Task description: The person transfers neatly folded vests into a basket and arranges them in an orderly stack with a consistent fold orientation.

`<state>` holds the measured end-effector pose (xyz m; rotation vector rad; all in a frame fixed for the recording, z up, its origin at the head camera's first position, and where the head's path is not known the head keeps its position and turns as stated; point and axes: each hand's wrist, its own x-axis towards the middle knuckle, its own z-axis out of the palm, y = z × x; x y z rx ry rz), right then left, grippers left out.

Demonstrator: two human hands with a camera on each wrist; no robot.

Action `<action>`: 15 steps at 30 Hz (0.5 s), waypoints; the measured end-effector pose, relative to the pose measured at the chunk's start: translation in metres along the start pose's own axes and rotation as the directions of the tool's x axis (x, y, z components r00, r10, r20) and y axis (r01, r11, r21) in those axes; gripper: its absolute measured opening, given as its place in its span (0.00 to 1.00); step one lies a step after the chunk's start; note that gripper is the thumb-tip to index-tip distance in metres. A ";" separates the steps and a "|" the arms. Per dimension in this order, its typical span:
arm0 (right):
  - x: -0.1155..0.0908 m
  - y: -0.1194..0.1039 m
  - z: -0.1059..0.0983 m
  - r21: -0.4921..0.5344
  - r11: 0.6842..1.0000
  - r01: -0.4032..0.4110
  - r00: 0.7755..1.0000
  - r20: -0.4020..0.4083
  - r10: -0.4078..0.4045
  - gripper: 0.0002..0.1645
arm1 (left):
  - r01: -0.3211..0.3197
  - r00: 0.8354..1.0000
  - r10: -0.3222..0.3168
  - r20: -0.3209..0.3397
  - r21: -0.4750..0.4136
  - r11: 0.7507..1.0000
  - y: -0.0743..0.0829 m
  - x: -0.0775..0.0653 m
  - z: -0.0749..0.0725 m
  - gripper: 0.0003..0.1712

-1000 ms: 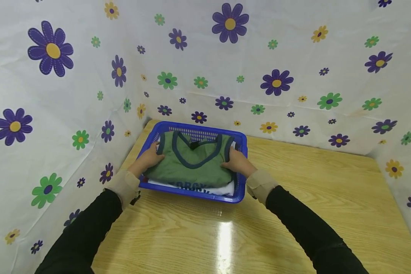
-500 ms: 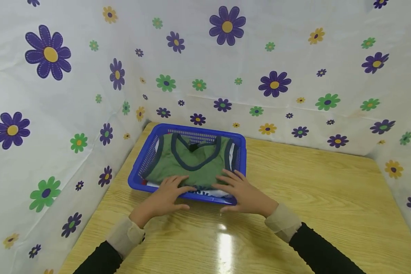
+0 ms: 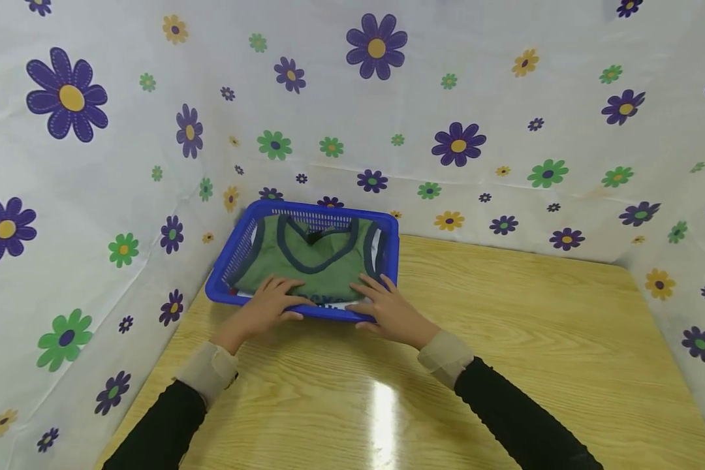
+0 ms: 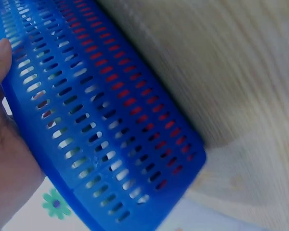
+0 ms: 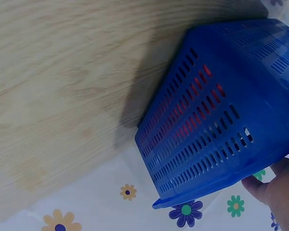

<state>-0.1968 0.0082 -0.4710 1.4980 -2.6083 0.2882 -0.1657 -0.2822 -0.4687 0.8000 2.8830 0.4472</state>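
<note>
A blue plastic basket [image 3: 391,245] with slotted walls stands on the table close to the back wall. On top inside it lies a folded green sleeveless top [image 3: 331,279] with navy trim. White cloth with dark lettering [image 3: 336,305] peeks out below it at the front. My left hand [image 3: 262,312] holds the front rim left of centre, fingers over the edge, thumb on the outer side. Toward the right end of that rim, my right hand [image 3: 395,316] grips it likewise. The right wrist view shows the right thumb [image 5: 255,186] at the rim; red cloth shows through the slots.
The wood-grain table [image 3: 534,339] stretches to the right and in front of the basket. Flower-printed white sheeting [image 3: 352,98] encloses it at the back, left and right. A bright light reflection [image 3: 383,418] lies on the tabletop.
Both hands have left the green top's sides and come forward to the basket's front rim. The basket has since slid back toward the wall with the hands on it.
</note>
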 end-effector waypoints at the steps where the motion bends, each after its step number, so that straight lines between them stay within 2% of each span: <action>1: 0.005 0.001 0.001 0.013 1.000 -0.015 1.000 0.007 0.015 0.22 | 0.013 1.000 -0.013 0.016 -0.008 1.000 -0.007 0.003 -0.002 0.20; 5: 0.025 0.004 0.006 0.063 0.995 -0.082 0.997 0.011 0.081 0.22 | 0.087 0.994 -0.087 0.064 -0.007 0.996 -0.029 0.017 -0.010 0.21; 9: 0.036 0.007 0.013 0.109 0.985 -0.135 0.990 -0.014 0.137 0.24 | 0.178 0.982 -0.178 0.057 -0.012 0.984 -0.035 0.022 -0.014 0.22; 10: 0.036 0.007 0.014 0.120 0.981 -0.149 0.988 -0.027 0.153 0.25 | 0.201 0.979 -0.201 0.039 -0.014 0.979 -0.032 0.022 -0.013 0.23; 12: 0.030 0.006 0.016 0.145 0.970 -0.193 0.978 -0.056 0.203 0.29 | 0.241 0.969 -0.242 -0.042 -0.022 0.970 -0.018 0.022 -0.004 0.29; 13: 0.025 0.005 0.017 0.149 0.965 -0.217 0.969 -0.085 0.231 0.31 | 0.263 0.960 -0.264 -0.091 -0.020 0.965 -0.006 0.023 0.002 0.34; 15: 0.008 0.003 0.017 0.160 0.949 -0.272 0.944 -0.145 0.296 0.34 | 0.293 0.930 -0.286 -0.232 -0.003 0.956 0.027 0.029 0.021 0.42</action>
